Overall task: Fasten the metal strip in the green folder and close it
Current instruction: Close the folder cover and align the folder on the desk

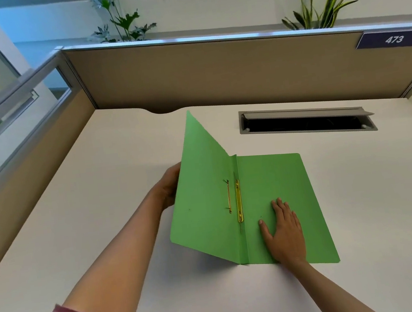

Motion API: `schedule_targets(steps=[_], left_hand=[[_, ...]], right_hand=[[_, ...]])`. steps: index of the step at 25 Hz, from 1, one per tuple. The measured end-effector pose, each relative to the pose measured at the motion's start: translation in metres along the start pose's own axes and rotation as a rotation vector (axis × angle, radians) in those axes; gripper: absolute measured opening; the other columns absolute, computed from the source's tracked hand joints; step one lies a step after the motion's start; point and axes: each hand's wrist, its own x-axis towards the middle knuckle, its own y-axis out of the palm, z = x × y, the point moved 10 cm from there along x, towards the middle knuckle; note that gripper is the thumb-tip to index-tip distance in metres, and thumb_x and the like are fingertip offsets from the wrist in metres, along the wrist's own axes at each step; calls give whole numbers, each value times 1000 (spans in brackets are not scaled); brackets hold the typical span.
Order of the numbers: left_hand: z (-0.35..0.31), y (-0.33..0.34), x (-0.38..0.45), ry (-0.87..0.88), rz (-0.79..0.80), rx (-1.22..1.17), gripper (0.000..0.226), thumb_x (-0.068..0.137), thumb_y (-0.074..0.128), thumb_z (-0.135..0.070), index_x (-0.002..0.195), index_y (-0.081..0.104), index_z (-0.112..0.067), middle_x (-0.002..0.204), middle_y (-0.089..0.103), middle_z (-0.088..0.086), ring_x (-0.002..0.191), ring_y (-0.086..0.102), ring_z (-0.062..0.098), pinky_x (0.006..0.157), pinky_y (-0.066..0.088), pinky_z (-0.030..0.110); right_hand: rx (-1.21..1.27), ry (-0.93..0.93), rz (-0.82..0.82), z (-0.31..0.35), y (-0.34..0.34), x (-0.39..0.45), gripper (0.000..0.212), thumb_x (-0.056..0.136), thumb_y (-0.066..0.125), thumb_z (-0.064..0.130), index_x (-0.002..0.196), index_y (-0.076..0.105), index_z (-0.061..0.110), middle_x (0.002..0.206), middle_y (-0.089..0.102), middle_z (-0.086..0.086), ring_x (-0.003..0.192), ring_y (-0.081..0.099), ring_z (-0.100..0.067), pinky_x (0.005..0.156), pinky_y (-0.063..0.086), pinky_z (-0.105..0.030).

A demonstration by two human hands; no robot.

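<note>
The green folder [281, 185] lies on the white desk with its right half flat. Its left cover [200, 182] is raised and tilted upward. My left hand [168, 186] grips that cover's outer edge, with the fingers hidden behind it. My right hand [284, 229] rests flat, palm down and fingers spread, on the flat half, just right of the spine. The yellow metal strip [239, 201] lies along the spine fold, with thin prongs showing at both of its ends. A second thin brass piece [228, 196] sits on the raised cover, just left of the strip.
The desk [104, 220] is boxed in by tan partition walls at the back and left. A grey cable slot [307, 121] with its lid up is cut into the desk behind the folder. Plants stand beyond the back partition.
</note>
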Motion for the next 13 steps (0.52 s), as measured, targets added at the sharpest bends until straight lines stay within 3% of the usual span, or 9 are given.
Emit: schedule_targets(steps=[2, 4, 5, 8, 11, 13], left_hand=[[3, 20, 7, 79, -14, 72, 30, 102, 49, -22, 119, 67, -5, 94, 73, 12, 73, 70, 20, 71, 59, 34], [7, 36, 14, 138, -32, 197, 42, 99, 56, -25, 139, 54, -12, 120, 67, 11, 102, 64, 23, 96, 49, 50], [8, 46, 16, 153, -32, 262, 50, 96, 62, -29, 143, 50, -17, 128, 65, 5, 111, 60, 22, 98, 46, 51], [15, 72, 21, 191, 2, 392, 80, 79, 81, -37, 148, 43, -23, 139, 56, -3, 124, 54, 19, 89, 46, 33], [28, 90, 29, 206, 15, 508, 103, 67, 90, -40, 152, 35, -26, 149, 47, 1, 135, 45, 28, 106, 45, 41], [39, 98, 33, 207, 29, 609, 112, 63, 92, -41, 155, 28, -28, 155, 40, 3, 140, 40, 30, 114, 37, 45]], right_hand=[[102, 28, 7, -3, -3, 3, 65, 91, 57, 46, 146, 38, 18, 157, 34, 0, 148, 27, -21, 122, 18, -37], [364, 140, 15, -12, -9, 11, 53, 89, 66, 34, 138, 50, 18, 149, 46, -3, 140, 39, -24, 118, 27, -41], [555, 245, 32, -18, -13, 16, 46, 89, 67, 29, 133, 55, 18, 145, 51, -5, 134, 45, -24, 114, 33, -40], [946, 487, 157, -15, -27, 34, 36, 93, 60, 27, 126, 63, 13, 137, 59, -7, 124, 51, -20, 105, 36, -33], [1124, 463, 286, 3, -57, 54, 38, 98, 48, 28, 128, 61, 7, 132, 62, -11, 123, 56, -29, 108, 40, -42], [1173, 402, 333, 11, -85, 61, 34, 99, 46, 32, 112, 69, 11, 107, 70, -14, 93, 68, -31, 82, 57, -45]])
